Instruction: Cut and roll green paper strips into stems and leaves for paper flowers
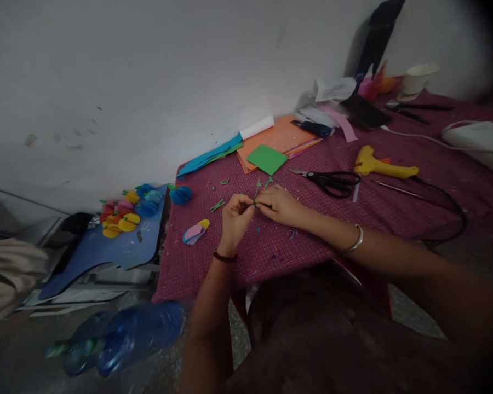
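Observation:
My left hand (237, 216) and my right hand (280, 204) meet fingertip to fingertip over the red checked cloth. Both pinch a thin green strip (257, 191) between them, one end pointing up. Small green scraps (268, 182) lie just beyond my fingers. To the left of my left hand rest some narrow green strips (217, 206) and a small stack of pink, blue and yellow paper pieces (195, 232). Behind the hands a green paper square (267, 159) sits on orange sheets (290, 134). Black-handled scissors (332, 181) lie to the right.
A yellow glue gun (384, 164) with a black cord lies at the right. One blue paper ball (181, 195) stands at the table's left edge. More colourful paper balls (129, 221) sit on a blue chair (119, 246). Large blue bottles (139, 334) lie on the floor.

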Action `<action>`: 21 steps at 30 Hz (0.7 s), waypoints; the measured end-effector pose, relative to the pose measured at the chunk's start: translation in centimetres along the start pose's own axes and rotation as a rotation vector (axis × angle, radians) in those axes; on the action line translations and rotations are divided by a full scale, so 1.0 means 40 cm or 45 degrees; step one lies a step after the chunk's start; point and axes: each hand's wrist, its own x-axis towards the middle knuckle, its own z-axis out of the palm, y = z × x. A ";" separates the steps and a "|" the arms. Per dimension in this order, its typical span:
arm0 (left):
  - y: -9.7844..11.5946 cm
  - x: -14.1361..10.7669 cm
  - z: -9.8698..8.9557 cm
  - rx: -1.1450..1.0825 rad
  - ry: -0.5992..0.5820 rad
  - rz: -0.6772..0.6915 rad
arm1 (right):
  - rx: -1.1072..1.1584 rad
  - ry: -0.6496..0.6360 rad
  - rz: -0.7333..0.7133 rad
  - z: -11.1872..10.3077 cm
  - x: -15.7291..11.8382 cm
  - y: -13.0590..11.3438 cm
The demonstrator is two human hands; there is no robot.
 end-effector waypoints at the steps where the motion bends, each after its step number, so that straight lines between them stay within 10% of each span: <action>1: -0.002 -0.001 0.002 0.048 0.013 0.018 | 0.013 -0.001 0.006 0.002 0.000 0.001; 21: 0.007 -0.010 0.021 0.576 0.108 0.276 | 0.044 -0.019 0.157 0.010 0.003 0.003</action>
